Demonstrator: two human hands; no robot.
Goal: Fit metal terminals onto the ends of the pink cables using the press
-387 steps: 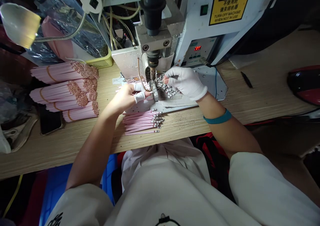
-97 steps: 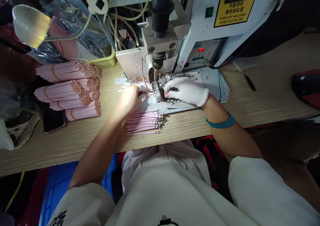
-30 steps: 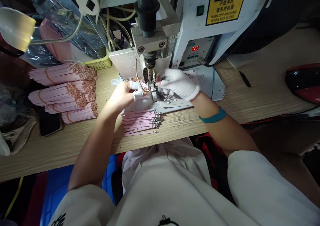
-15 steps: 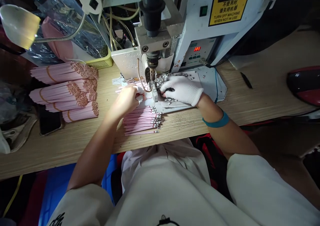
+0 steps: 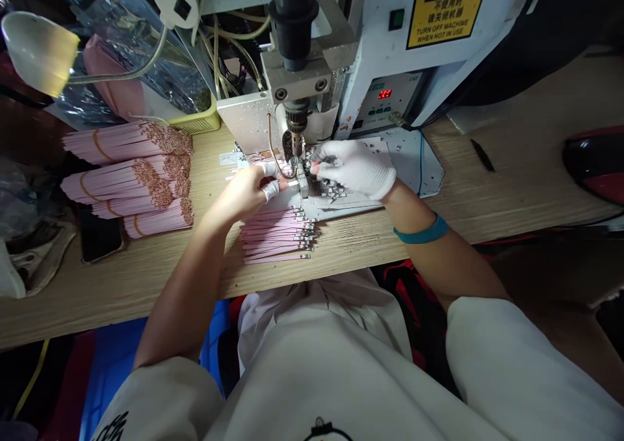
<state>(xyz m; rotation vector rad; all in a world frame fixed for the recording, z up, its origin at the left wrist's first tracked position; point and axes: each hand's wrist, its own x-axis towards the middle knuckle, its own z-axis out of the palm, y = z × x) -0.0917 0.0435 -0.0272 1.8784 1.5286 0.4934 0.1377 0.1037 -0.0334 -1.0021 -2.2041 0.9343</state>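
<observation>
My left hand point(image 5: 246, 190), bare with white finger cots, pinches a pink wire point(image 5: 288, 184) and holds its end at the small anvil under the welding head point(image 5: 296, 132). My right hand point(image 5: 358, 168), in a white glove, is closed in a pinch on a small metal piece right of the same anvil. Loose small metal pieces point(image 5: 334, 190) lie under the right hand on the grey machine plate point(image 5: 414, 161). A fanned pile of pink wires with metal ends point(image 5: 277, 236) lies on the table just below my left hand.
Bundled pink wires point(image 5: 131, 177) are stacked at the left beside a dark phone point(image 5: 100, 236). A gooseneck lamp point(image 5: 34, 51) hangs upper left. The machine body carries a yellow caution label point(image 5: 441, 8) and a red display point(image 5: 385, 94). A red-black object point(image 5: 595, 164) sits at right.
My right hand rose from the loose metal pieces and moved left to the anvil. My left hand lifted from the wire pile and brought a pink wire up to the welding head.
</observation>
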